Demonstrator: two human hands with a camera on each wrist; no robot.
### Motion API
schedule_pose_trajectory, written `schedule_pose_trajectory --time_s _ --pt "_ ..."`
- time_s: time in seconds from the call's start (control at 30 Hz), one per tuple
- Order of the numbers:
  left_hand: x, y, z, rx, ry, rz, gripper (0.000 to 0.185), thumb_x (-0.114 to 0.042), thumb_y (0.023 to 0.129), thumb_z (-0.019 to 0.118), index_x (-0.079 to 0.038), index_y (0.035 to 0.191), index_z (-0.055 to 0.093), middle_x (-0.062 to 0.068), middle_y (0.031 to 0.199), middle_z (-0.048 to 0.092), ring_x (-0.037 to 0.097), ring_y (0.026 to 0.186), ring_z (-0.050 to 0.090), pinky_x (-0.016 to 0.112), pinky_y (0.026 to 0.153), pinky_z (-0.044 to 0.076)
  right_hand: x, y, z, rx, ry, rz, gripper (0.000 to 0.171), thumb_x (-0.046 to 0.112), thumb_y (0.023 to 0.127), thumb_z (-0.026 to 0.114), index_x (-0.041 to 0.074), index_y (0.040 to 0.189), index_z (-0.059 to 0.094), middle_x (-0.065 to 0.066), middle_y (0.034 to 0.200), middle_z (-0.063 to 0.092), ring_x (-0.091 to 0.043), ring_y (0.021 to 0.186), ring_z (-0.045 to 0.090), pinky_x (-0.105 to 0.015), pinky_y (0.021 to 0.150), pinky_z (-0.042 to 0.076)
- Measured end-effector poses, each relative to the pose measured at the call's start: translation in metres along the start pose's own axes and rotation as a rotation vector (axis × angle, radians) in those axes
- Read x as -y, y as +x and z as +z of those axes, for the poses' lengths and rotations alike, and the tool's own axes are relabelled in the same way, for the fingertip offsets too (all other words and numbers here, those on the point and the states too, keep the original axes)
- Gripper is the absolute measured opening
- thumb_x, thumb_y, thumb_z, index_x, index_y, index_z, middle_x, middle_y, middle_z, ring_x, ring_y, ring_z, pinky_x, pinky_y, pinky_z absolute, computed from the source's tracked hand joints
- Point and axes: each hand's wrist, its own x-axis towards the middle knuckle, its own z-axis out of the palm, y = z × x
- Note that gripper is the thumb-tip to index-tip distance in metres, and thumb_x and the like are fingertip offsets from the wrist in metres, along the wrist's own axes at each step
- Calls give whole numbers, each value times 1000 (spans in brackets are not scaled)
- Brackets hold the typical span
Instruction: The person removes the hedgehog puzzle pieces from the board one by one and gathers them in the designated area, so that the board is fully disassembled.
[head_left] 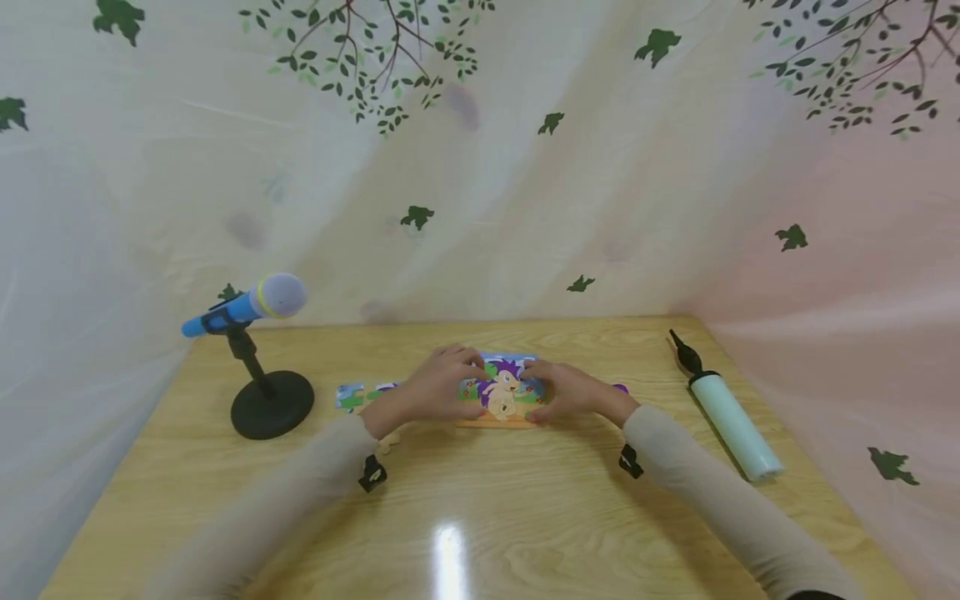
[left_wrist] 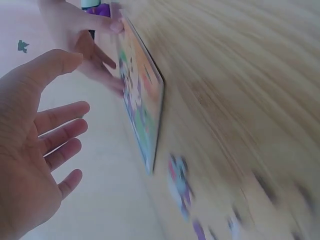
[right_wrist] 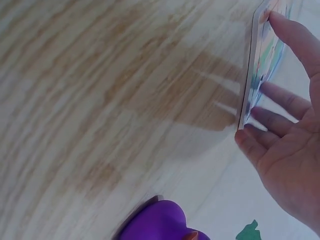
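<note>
A colourful picture puzzle board (head_left: 501,393) lies flat on the wooden table (head_left: 480,517), in the middle. My left hand (head_left: 450,385) hovers at its left side with the fingers spread and straight; in the left wrist view this hand (left_wrist: 55,135) stays just clear of the board (left_wrist: 142,95). My right hand (head_left: 553,390) rests on the board's right side. In the right wrist view its fingertips (right_wrist: 250,137) touch the edge of the board (right_wrist: 256,75) and the thumb lies on the picture face.
Loose puzzle pieces (head_left: 352,396) lie left of the board, and a purple piece (head_left: 619,387) lies on its right. A blue microphone (head_left: 251,304) on a black stand stands at the far left. A pale green hand pump (head_left: 723,408) lies along the right edge.
</note>
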Motion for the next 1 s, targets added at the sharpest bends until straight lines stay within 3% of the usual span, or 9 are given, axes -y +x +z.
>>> schedule_pose_trajectory --time_s 0.2,0.4,0.63,1.0 --pt "-2 32 23 22 -35 -8 52 -39 86 78 -8 127 70 10 130 62 30 123 53 57 106 42 -4 2 1 -18 -27 69 89 45 82 83 3 151 46 -22 155 46 -42 141 46 -56 112 42" --pt "-1 49 38 106 -57 -72 58 -40 88 76 -9 135 65 11 136 60 30 128 50 57 110 38 -7 0 1 -23 -16 71 91 46 81 84 6 153 45 -23 154 48 -40 134 52 -54 106 47" --pt "-1 57 45 151 0 -100 57 -42 89 74 -10 136 64 10 137 59 29 129 50 55 112 38 -9 2 -2 1 -17 62 90 46 82 84 6 153 45 -18 158 44 -42 142 45 -57 114 40" --pt "-2 60 50 197 40 -138 55 -42 93 69 -12 139 61 11 140 58 31 131 51 57 113 39 -6 1 -5 18 -32 32 89 43 83 83 2 152 45 -18 160 41 -43 145 40 -57 116 38"
